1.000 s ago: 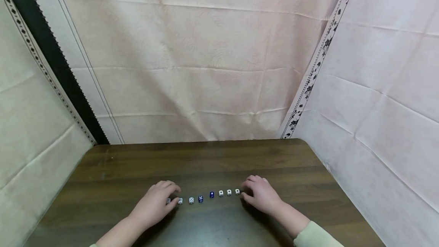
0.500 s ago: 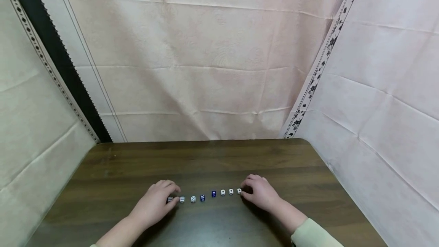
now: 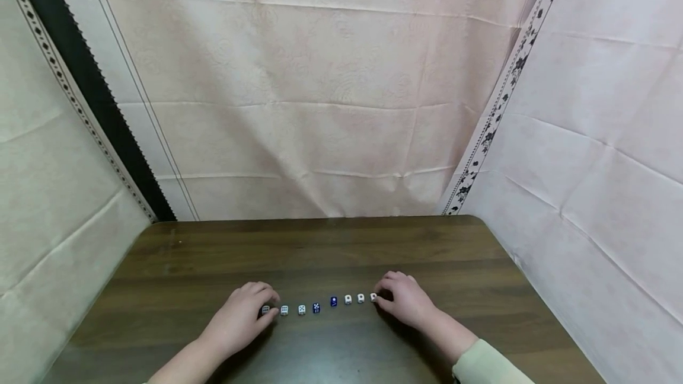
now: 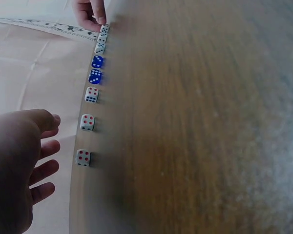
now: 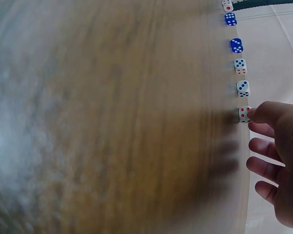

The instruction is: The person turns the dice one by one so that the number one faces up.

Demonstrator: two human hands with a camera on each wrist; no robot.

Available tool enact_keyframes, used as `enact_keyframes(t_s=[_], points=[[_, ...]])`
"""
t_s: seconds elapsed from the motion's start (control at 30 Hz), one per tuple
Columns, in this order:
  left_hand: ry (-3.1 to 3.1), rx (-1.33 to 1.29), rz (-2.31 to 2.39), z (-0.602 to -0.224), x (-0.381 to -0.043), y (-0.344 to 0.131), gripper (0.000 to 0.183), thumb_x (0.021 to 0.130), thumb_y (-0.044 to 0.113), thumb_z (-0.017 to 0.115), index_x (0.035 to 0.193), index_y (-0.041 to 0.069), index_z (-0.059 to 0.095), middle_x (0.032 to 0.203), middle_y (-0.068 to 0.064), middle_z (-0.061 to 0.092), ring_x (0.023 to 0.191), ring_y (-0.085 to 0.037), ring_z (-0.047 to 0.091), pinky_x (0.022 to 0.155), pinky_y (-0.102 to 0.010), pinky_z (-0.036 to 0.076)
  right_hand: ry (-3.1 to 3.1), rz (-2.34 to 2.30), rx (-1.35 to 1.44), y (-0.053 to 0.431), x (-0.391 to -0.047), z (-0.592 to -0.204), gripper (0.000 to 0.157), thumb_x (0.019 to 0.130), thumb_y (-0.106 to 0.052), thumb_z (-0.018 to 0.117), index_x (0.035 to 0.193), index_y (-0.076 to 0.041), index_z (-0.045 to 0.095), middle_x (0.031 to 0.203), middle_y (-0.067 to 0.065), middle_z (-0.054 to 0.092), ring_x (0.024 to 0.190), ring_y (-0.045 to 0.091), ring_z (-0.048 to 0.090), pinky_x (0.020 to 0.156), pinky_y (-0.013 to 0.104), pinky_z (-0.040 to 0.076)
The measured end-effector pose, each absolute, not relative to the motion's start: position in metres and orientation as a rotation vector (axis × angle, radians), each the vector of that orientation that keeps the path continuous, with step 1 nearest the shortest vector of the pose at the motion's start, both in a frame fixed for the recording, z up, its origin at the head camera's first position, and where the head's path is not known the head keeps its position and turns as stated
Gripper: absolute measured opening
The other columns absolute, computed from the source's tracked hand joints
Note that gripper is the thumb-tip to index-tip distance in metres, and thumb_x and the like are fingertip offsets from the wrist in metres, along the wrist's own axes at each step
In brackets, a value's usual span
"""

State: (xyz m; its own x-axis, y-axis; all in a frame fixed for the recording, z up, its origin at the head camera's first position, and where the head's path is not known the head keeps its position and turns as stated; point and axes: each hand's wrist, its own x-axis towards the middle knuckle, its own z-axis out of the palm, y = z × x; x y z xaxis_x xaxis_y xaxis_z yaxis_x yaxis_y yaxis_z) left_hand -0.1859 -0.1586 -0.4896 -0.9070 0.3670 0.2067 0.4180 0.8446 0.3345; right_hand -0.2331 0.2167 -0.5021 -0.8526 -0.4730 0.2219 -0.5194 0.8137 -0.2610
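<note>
Inspecting the brown wood-grain tabletop [image 3: 331,259], we record eight dice [image 3: 333,301] set out in a spaced line between the two hands — six white, two blue, the blue pair being neighbours at mid-row. The end of the line by the right hand lies slightly farther from the person than the other. We find the left hand [image 3: 242,316] with its fingers [image 4: 46,170] loosely curved and spread, holding nothing; the nearest white die [image 4: 83,157], near its fingertips, shows four red pips to the left wrist camera. At the right hand [image 3: 408,301] we note the thumb [image 5: 268,112] at the endmost white die [image 5: 242,115], the remaining fingers loosely bent; whether it grips that die we cannot tell. Behind this hand we see a pale green sleeve [image 3: 491,363]. Beyond both hands hangs a pale, creased cloth [image 3: 331,105] — with a left panel [image 3: 58,153] and a right panel [image 3: 603,135] to either side of them. We log a jagged-edged black band [image 3: 98,88] beyond the left hand and a dark floral border [image 3: 496,105] beyond the right.
</note>
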Motion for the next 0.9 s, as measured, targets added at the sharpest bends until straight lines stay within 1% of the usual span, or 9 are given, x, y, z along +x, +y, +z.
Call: enact_keyframes(t_s=[0.23, 0.6, 0.9], points=[[-2.893, -0.623, -0.561, -0.4914, -0.186, -0.158, 0.007, 0.09, 0.027, 0.074, 0.096, 0.026, 0.069, 0.107, 0.011, 0.063, 0.11, -0.019, 0.058, 0.096, -0.049, 0.046, -2.841, 0.475, 0.805, 0.2165, -0.233, -0.5017, 0.009, 0.089, -0.027, 0.073, 0.095, -0.021, 0.074, 0.095, -0.01, 0.063, 0.092, 0.012, 0.058, 0.079, 0.038, 0.044], [-2.918, -0.605, -0.551, -0.4904, -0.1875, -0.1563, 0.006, 0.091, 0.027, 0.073, 0.094, 0.028, 0.068, 0.106, 0.012, 0.062, 0.11, -0.017, 0.057, 0.097, -0.049, 0.046, -2.836, 0.459, 0.805, 0.2154, -0.2332, -0.503, 0.008, 0.09, -0.026, 0.073, 0.095, -0.02, 0.074, 0.095, -0.01, 0.064, 0.094, 0.014, 0.06, 0.081, 0.04, 0.045], [-2.896, -0.632, -0.522, -0.4888, -0.1901, -0.1511, 0.008, 0.09, 0.029, 0.073, 0.096, 0.025, 0.07, 0.107, 0.011, 0.063, 0.11, -0.017, 0.057, 0.098, -0.048, 0.046, -2.801, 0.396, 0.84, 0.2138, -0.2327, -0.501, 0.005, 0.089, -0.024, 0.074, 0.091, -0.019, 0.075, 0.09, -0.01, 0.065, 0.091, 0.014, 0.06, 0.08, 0.04, 0.046]])
